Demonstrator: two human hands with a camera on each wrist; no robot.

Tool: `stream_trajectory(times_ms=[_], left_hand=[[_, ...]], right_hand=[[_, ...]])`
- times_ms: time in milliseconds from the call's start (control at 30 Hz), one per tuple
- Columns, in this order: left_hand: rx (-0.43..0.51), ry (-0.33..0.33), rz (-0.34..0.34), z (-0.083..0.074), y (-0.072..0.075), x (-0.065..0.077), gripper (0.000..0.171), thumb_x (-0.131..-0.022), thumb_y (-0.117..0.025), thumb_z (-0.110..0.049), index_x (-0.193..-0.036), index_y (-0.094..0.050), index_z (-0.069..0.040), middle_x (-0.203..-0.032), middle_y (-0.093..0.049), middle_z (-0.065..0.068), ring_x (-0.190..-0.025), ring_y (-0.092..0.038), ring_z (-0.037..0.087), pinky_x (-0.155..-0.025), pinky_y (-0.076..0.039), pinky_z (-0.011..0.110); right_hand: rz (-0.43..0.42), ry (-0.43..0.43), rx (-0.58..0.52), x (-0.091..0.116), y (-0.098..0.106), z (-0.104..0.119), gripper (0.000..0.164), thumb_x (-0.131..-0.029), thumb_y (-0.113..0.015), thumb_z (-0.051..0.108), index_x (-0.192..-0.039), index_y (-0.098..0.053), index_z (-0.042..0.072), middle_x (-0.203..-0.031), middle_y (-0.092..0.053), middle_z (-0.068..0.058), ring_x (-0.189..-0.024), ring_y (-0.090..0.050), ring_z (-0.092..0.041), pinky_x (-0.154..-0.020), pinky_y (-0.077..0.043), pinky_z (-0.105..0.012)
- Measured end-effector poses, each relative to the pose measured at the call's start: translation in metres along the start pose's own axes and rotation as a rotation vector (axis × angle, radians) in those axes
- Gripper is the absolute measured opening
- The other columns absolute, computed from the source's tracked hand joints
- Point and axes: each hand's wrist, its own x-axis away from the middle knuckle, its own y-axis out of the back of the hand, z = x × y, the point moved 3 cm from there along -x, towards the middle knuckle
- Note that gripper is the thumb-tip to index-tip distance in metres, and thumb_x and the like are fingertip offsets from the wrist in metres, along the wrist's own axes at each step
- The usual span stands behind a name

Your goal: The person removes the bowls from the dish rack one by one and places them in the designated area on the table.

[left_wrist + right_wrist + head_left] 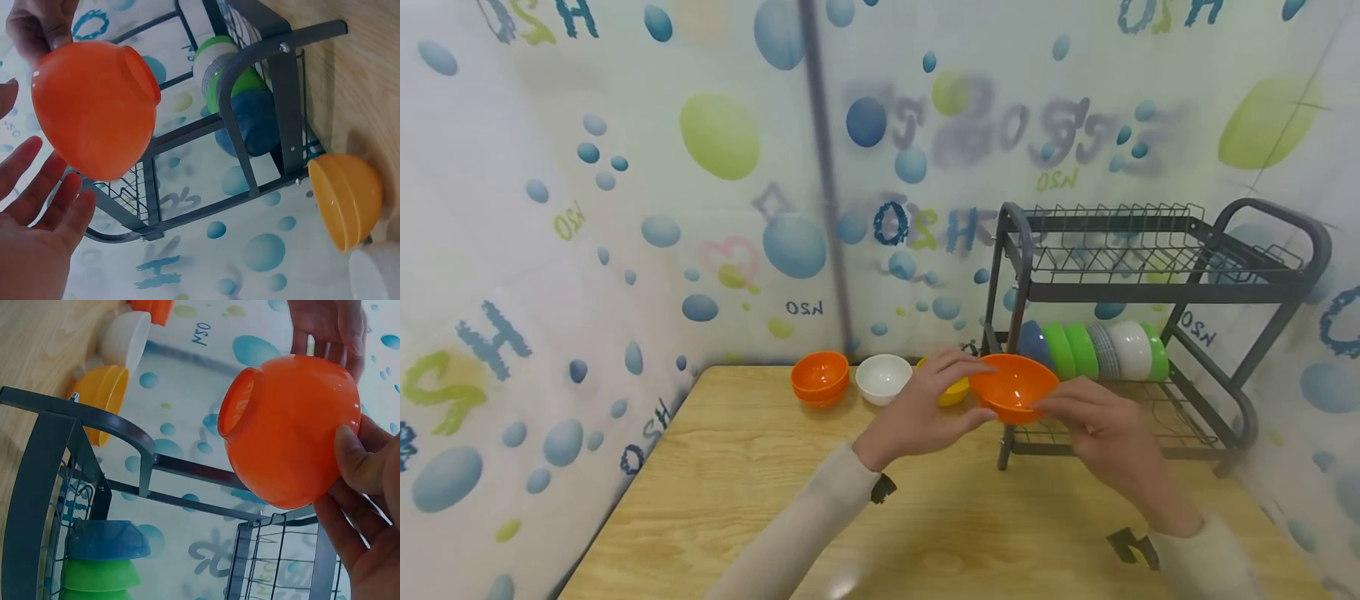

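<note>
An orange bowl [1015,387] is held up in front of the dish rack's left end, its hollow facing the head camera. My right hand [1112,433] pinches its rim at the right, with the thumb on the outer wall in the right wrist view. On the other side, my left hand [925,408] has its fingers stretched out along the bowl's left edge. Those fingers [47,200] are extended and spread close to the bowl in the left wrist view. Yellow bowls [347,200], one nested in another, stand behind the left hand, partly hidden in the head view.
A two-tier black dish rack [1150,292] stands at the right. Its lower tier holds a row of bowls on edge: blue [1033,346], green [1078,350], patterned [1103,350] and white [1131,350]. A white bowl [883,379] and stacked orange bowls [820,379] line the wooden table's [737,500] back edge.
</note>
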Motion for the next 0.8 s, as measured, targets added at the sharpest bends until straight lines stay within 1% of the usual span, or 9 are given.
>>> stream_trajectory(times_ms=[67,133,233,333,433,533,633,733,800], left_hand=[[-0.044,-0.056,0.010,-0.004,0.000,0.004,0.042,-0.093,-0.078,-0.030,-0.130,-0.066,-0.013,-0.129,-0.063,-0.003,-0.123,-0.052,0.012,-0.109,-0.046,0.025],[-0.092,-0.098,0.026,-0.008,0.000,0.007,0.037,-0.094,-0.076,-0.029,-0.126,-0.067,-0.014,-0.126,-0.064,-0.005,-0.121,-0.052,0.011,-0.108,-0.046,0.021],[-0.136,-0.148,0.053,-0.014,0.001,0.011,0.026,-0.094,-0.075,-0.024,-0.118,-0.070,-0.014,-0.118,-0.065,-0.005,-0.116,-0.054,0.011,-0.104,-0.047,0.018],[-0.170,-0.182,0.075,-0.019,0.001,0.015,0.016,-0.094,-0.075,-0.021,-0.108,-0.072,-0.013,-0.109,-0.066,-0.004,-0.108,-0.057,0.011,-0.100,-0.048,0.018],[-0.193,-0.185,0.101,-0.022,0.002,0.019,0.011,-0.095,-0.075,-0.019,-0.104,-0.073,-0.013,-0.105,-0.068,-0.004,-0.103,-0.059,0.011,-0.101,-0.048,0.017],[-0.206,-0.162,0.130,-0.024,0.004,0.022,0.012,-0.095,-0.075,-0.017,-0.106,-0.073,-0.012,-0.107,-0.071,-0.003,-0.099,-0.062,0.010,-0.098,-0.049,0.014],[-0.225,-0.153,0.150,-0.024,0.006,0.025,0.012,-0.095,-0.074,-0.015,-0.107,-0.072,-0.012,-0.108,-0.072,-0.002,-0.096,-0.064,0.009,-0.095,-0.050,0.011],[-0.232,-0.161,0.149,-0.024,0.007,0.027,0.010,-0.095,-0.074,-0.013,-0.105,-0.072,-0.011,-0.105,-0.072,-0.002,-0.094,-0.063,0.009,-0.093,-0.050,0.011],[-0.221,-0.166,0.139,-0.023,0.008,0.028,0.010,-0.095,-0.074,-0.011,-0.104,-0.071,-0.011,-0.104,-0.072,-0.001,-0.094,-0.063,0.010,-0.093,-0.050,0.012]], right_hand=[[0.012,0.019,0.006,-0.001,-0.003,0.003,0.057,-0.063,-0.066,-0.032,-0.098,-0.081,0.010,-0.098,-0.077,-0.001,-0.092,-0.065,-0.010,-0.097,-0.044,-0.003],[0.026,0.033,0.013,-0.002,-0.006,0.005,0.055,-0.064,-0.066,-0.032,-0.097,-0.081,0.009,-0.098,-0.077,-0.001,-0.092,-0.066,-0.012,-0.100,-0.043,-0.004],[0.051,0.051,0.026,-0.003,-0.011,0.009,0.053,-0.066,-0.064,-0.031,-0.097,-0.081,0.009,-0.098,-0.077,-0.001,-0.092,-0.066,-0.015,-0.100,-0.043,-0.004],[0.069,0.067,0.022,-0.003,-0.016,0.012,0.056,-0.066,-0.059,-0.031,-0.098,-0.081,0.008,-0.099,-0.077,-0.002,-0.093,-0.067,-0.016,-0.099,-0.043,-0.003],[0.073,0.090,-0.001,-0.004,-0.019,0.014,0.059,-0.065,-0.058,-0.033,-0.099,-0.081,0.009,-0.100,-0.077,-0.003,-0.093,-0.067,-0.015,-0.099,-0.043,-0.003],[0.057,0.139,-0.026,-0.005,-0.022,0.016,0.058,-0.064,-0.059,-0.032,-0.099,-0.081,0.009,-0.100,-0.076,-0.004,-0.093,-0.067,-0.016,-0.099,-0.045,-0.004],[0.045,0.182,-0.043,-0.007,-0.026,0.018,0.054,-0.067,-0.058,-0.029,-0.098,-0.081,0.008,-0.099,-0.076,-0.005,-0.092,-0.067,-0.016,-0.098,-0.046,-0.005],[0.054,0.187,-0.045,-0.007,-0.030,0.018,0.053,-0.068,-0.057,-0.027,-0.098,-0.081,0.008,-0.100,-0.076,-0.004,-0.093,-0.067,-0.016,-0.097,-0.046,-0.005],[0.074,0.159,-0.046,-0.007,-0.032,0.017,0.052,-0.068,-0.060,-0.027,-0.100,-0.081,0.009,-0.101,-0.076,-0.004,-0.094,-0.067,-0.015,-0.097,-0.045,-0.004]])
